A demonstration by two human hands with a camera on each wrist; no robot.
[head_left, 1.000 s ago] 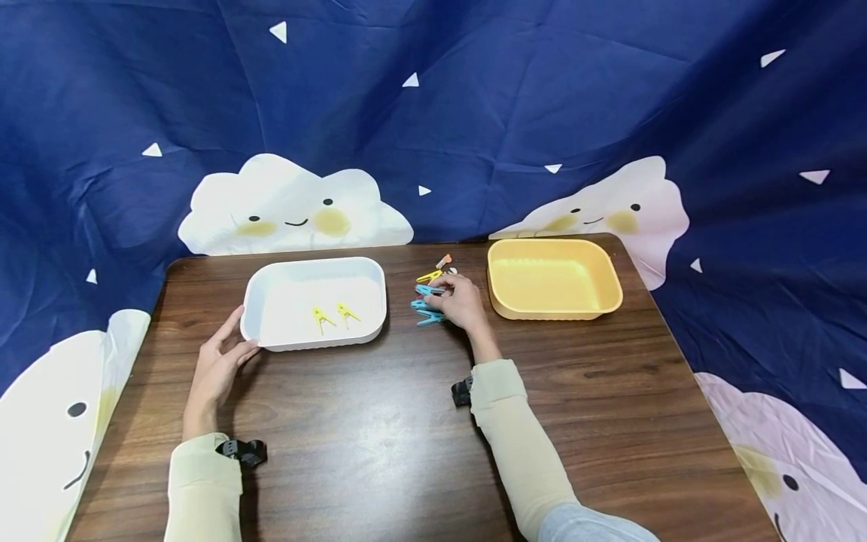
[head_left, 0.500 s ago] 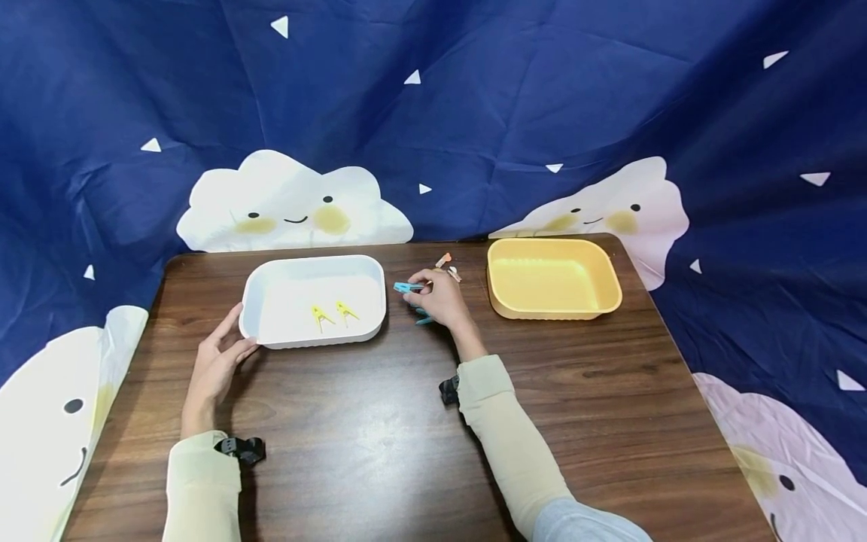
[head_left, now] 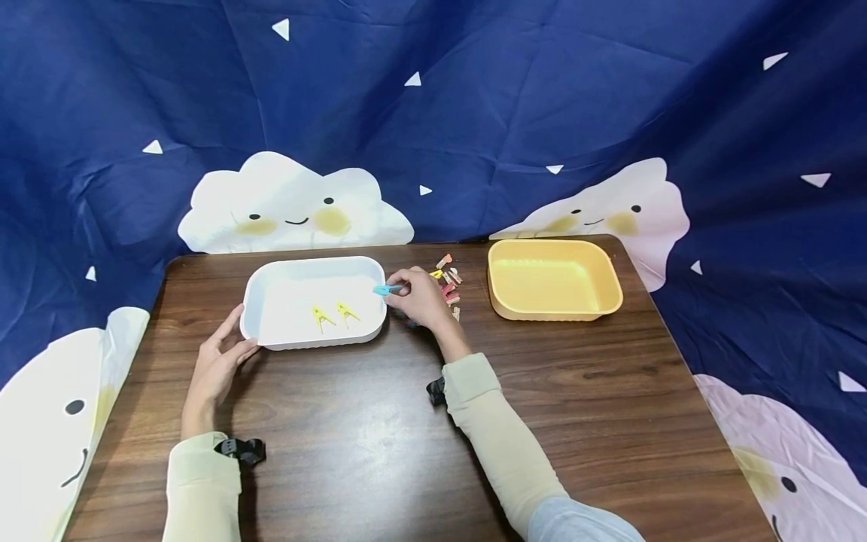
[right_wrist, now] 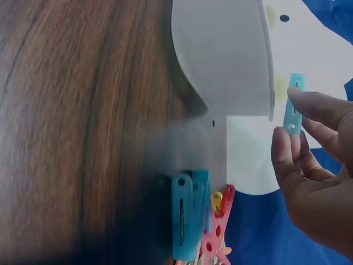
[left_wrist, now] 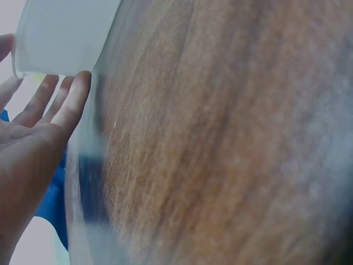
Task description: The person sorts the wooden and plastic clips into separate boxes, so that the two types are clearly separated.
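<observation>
My right hand [head_left: 418, 299] pinches a light blue clothespin [head_left: 386, 290] at the right rim of the white tray [head_left: 314, 345]. In the right wrist view, the clothespin [right_wrist: 294, 104] is held between thumb and fingertips, above the tray's edge. Two yellow clothespins [head_left: 346, 312] lie inside the tray. My left hand [head_left: 215, 370] rests against the tray's near left corner. The left wrist view shows its nearly straight fingers [left_wrist: 70, 105] touching the outer wall. Right of the tray lies a pile of clothespins [head_left: 450, 290], partly hidden by my right hand, with blue ones [right_wrist: 190, 215] among them.
A yellow tray [head_left: 555, 315] stands at the right on the brown wooden table [head_left: 366, 444]. Behind the table hangs a dark blue cloth [head_left: 467, 113] with clouds and triangles.
My right hand has lifted the blue clothespin from the pile and carried it left to the white tray's rim. The left hand has stayed at the tray's corner.
</observation>
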